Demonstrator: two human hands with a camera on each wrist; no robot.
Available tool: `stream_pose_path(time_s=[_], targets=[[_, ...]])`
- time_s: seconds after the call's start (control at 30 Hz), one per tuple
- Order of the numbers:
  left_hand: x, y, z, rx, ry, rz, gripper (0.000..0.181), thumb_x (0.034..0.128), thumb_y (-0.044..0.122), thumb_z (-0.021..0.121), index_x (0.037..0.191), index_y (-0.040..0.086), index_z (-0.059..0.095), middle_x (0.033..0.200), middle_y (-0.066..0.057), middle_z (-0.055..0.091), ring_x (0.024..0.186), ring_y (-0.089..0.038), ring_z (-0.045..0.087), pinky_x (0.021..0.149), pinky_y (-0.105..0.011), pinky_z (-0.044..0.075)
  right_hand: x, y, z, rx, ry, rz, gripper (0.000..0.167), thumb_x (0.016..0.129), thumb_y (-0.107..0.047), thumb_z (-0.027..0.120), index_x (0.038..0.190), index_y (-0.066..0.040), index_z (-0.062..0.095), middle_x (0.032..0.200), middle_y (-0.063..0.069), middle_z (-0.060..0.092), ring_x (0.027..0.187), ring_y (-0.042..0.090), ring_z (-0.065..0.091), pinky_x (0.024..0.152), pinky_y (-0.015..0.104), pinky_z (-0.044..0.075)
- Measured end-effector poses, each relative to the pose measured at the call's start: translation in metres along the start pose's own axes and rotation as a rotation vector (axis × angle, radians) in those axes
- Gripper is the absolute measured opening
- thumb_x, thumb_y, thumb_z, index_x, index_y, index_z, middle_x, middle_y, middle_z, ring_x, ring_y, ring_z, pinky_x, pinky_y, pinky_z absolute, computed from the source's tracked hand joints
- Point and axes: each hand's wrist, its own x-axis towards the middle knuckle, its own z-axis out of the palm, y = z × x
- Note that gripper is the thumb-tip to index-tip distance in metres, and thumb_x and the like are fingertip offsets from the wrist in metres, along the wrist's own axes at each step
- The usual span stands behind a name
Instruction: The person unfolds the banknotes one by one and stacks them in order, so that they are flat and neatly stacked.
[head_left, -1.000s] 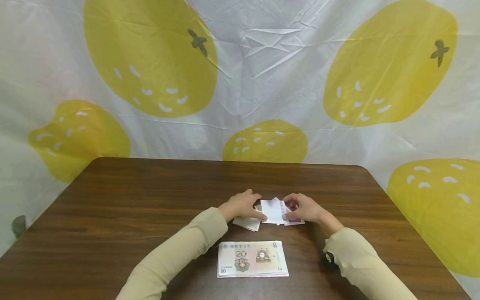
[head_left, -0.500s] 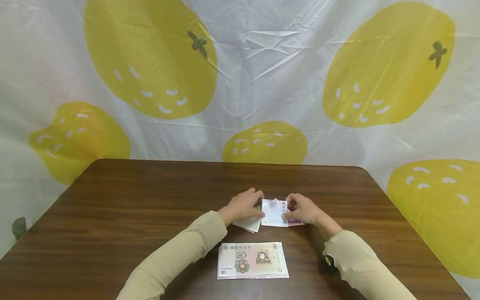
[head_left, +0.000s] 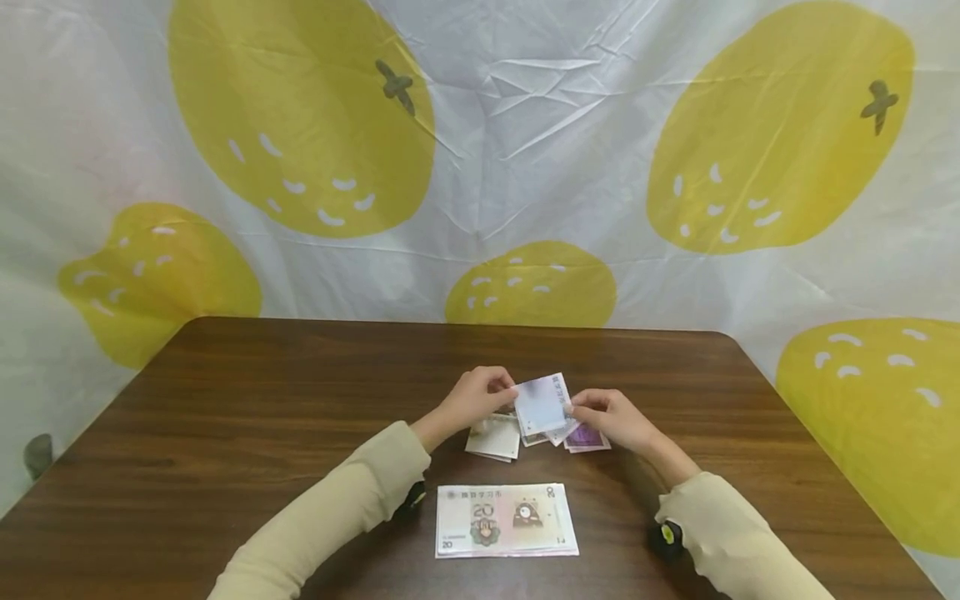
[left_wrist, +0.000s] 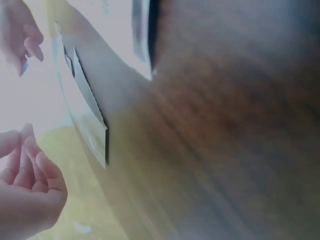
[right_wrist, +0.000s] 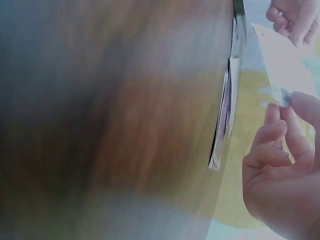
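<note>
A pale play banknote [head_left: 540,407], squarish as seen, is raised off the table at a tilt. My left hand [head_left: 472,400] pinches its upper left corner. Thumb and fingers of my right hand [head_left: 617,417] pinch its right edge; the right wrist view shows this right hand [right_wrist: 282,160] with the bright note [right_wrist: 287,60] reaching across to the left hand [right_wrist: 295,20]. Below the held note lie a whitish folded-looking note pile [head_left: 493,437] on the left and purple notes [head_left: 587,437] on the right. Other notes between them are partly covered.
Closer to me lies a neat stack of play banknotes [head_left: 506,521], a 20 on top. The brown wooden table [head_left: 300,392] ends at a hanging cloth [head_left: 525,167] with yellow fruit prints.
The pale note has risen off the pile and tilted, its right side higher. My left hand has moved up and left onto its corner, uncovering more of the whitish and purple notes.
</note>
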Motion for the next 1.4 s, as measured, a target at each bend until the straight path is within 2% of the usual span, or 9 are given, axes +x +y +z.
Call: stream_pose_path(time_s=[0.23,0.33,0.43,0.57,0.73,0.83,0.97,1.1,1.4], targets=[[-0.004,-0.008,-0.001,-0.326,-0.015,-0.118,0.011,0.0843,0.007,0.058,0.082,-0.003,0.058,0.073,-0.011,0.063,0.070,-0.018,0.061,0.062,-0.028,0.047,-0.003,-0.008,0.007,0.221,0.051,0.100,0.027,0.086,-0.016,0.057,0.097,0.009,0.057,0.079,0.014,0.060,0.065,0.018,0.053,0.052,0.027,0.043],[-0.007,-0.008,-0.002,-0.410,-0.028,-0.155,0.011,0.0850,0.007,0.057,0.084,-0.005,0.057,0.076,-0.014,0.064,0.067,-0.016,0.059,0.059,-0.028,0.045,-0.004,-0.011,0.010,0.272,0.068,0.119,0.028,0.086,-0.018,0.055,0.096,0.008,0.056,0.077,0.014,0.060,0.062,0.016,0.053,0.049,0.026,0.041],[-0.010,-0.007,-0.004,-0.393,-0.055,-0.176,0.013,0.0856,0.010,0.057,0.084,-0.003,0.058,0.077,-0.012,0.064,0.062,-0.014,0.054,0.054,-0.026,0.040,-0.004,-0.013,0.011,0.260,0.085,0.107,0.027,0.087,-0.019,0.055,0.094,0.007,0.057,0.076,0.015,0.059,0.058,0.014,0.049,0.045,0.024,0.037],[-0.012,-0.007,-0.008,-0.351,-0.097,-0.154,0.014,0.0850,0.013,0.058,0.084,-0.001,0.059,0.077,-0.008,0.063,0.062,-0.015,0.053,0.055,-0.026,0.040,-0.005,-0.014,0.012,0.213,0.082,0.084,0.024,0.087,-0.017,0.055,0.092,0.006,0.058,0.074,0.016,0.056,0.054,0.013,0.044,0.043,0.024,0.036],[-0.014,-0.006,-0.011,-0.317,-0.115,-0.085,0.016,0.0830,0.013,0.061,0.092,0.001,0.060,0.077,-0.003,0.059,0.066,-0.016,0.054,0.058,-0.030,0.043,-0.007,-0.016,0.014,0.231,0.011,0.058,0.025,0.087,-0.014,0.054,0.094,0.010,0.055,0.076,0.018,0.057,0.061,0.023,0.055,0.053,0.033,0.048],[-0.014,-0.004,-0.011,-0.308,-0.123,-0.038,0.022,0.0828,0.013,0.062,0.102,0.002,0.059,0.078,-0.004,0.059,0.068,-0.020,0.054,0.056,-0.029,0.042,-0.008,-0.018,0.016,0.264,-0.038,0.058,0.025,0.088,-0.013,0.054,0.094,0.011,0.054,0.078,0.019,0.057,0.066,0.029,0.057,0.058,0.040,0.049],[-0.013,-0.003,-0.011,-0.305,-0.140,0.015,0.034,0.0837,0.012,0.060,0.117,0.007,0.054,0.079,-0.007,0.060,0.070,-0.027,0.054,0.057,-0.029,0.042,-0.007,-0.020,0.019,0.246,-0.059,0.051,0.024,0.087,-0.014,0.055,0.090,0.009,0.055,0.075,0.016,0.057,0.065,0.026,0.056,0.058,0.038,0.049],[-0.013,-0.002,-0.012,-0.282,-0.165,0.055,0.039,0.0851,0.010,0.058,0.124,0.009,0.050,0.080,-0.005,0.059,0.070,-0.023,0.054,0.059,-0.031,0.044,-0.007,-0.020,0.021,0.227,-0.062,0.039,0.023,0.087,-0.016,0.055,0.085,0.007,0.056,0.071,0.013,0.056,0.063,0.022,0.053,0.056,0.036,0.049],[-0.019,0.003,-0.015,-0.173,-0.143,0.128,0.018,0.0838,0.010,0.060,0.101,0.007,0.062,0.080,0.000,0.053,0.069,-0.013,0.047,0.060,-0.025,0.039,-0.008,-0.019,0.023,0.228,-0.088,0.007,0.022,0.087,-0.015,0.055,0.080,0.006,0.056,0.065,0.012,0.049,0.060,0.017,0.048,0.054,0.029,0.044]])
